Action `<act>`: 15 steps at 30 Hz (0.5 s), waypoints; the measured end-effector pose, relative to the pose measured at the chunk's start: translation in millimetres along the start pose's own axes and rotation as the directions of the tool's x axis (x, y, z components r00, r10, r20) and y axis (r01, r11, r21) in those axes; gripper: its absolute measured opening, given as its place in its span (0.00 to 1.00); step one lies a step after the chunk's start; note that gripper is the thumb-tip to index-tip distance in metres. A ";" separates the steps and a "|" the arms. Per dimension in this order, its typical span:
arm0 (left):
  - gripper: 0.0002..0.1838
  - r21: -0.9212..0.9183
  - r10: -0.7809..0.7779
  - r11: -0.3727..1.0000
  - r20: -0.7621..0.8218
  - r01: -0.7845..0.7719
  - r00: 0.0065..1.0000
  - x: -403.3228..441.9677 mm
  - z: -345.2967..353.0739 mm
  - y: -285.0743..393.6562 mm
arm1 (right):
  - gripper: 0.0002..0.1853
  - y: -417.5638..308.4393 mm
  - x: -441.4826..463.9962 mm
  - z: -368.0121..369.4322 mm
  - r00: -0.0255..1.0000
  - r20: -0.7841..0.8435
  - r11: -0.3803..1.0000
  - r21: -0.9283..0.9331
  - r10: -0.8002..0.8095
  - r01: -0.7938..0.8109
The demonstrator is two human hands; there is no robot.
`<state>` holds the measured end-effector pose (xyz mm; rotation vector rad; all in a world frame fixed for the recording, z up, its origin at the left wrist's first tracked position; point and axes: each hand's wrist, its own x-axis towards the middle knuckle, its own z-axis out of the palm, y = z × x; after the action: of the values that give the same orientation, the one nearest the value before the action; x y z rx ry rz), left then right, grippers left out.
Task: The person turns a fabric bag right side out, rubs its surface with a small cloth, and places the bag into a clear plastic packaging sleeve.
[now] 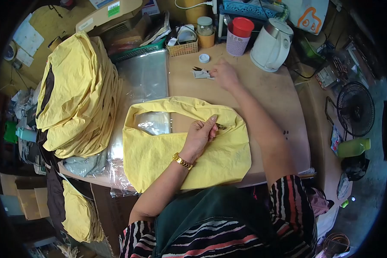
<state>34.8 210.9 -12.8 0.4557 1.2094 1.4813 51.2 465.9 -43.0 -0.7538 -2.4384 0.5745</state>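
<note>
Yellow fabric shoulder bag with a wide looped strap [180, 161] is flat in front of you, bottom edge toward you, at the near side of the brown table [266, 79]. Its left part overlaps the clear plastic sheeting [144, 71].

Left hand [200, 135]: thumb and fingers narrow, reads as a pinch on the bag where the strap's right side meets the body. Small dark thing at the fingertips; too small to identify. Hold that pinch light and close to the spot, so the cloth lies slack, not creased or tugged. Rest your wrist lightly: the gold metal wristwatch [182, 161] sits right by the fabric and could snag.

Right hand [225, 75]: reaching well past the bag, fingers bunched at a small pale flat piece [202, 75] with dark pointed tips [197, 69] beside it, probably snips. Can't tell what, if anything, you're gripping. Treat the points as sharp: handle end only, tips turned off the cloth and your left fingers.

White round cap [204, 58] is near that hand; mind your knuckles. White electric kettle [271, 45] is farther right, so give it room.
</note>
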 end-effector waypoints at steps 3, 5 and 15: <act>0.21 0.007 0.021 1.000 -0.006 -0.021 1.000 1.2 -0.3 -1.3 | 0.09 -18.8 -14.6 -44.7 0.999 0.042 0.980 0.194 0.032 -0.040; 0.21 0.030 0.057 0.998 -0.038 -0.056 0.998 2.3 -0.3 -5.2 | 0.07 -54.1 -46.5 -80.3 0.982 0.165 0.876 0.454 0.093 -0.159; 0.20 0.068 0.192 0.978 0.096 -0.199 0.977 -6.4 -1.2 -15.4 | 0.04 -96.8 -94.3 -77.8 0.974 0.183 0.924 0.334 0.133 -0.189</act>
<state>43.5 202.6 -24.3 0.7025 1.1807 1.5668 125.9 353.6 35.3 -0.7860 -2.3289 1.1377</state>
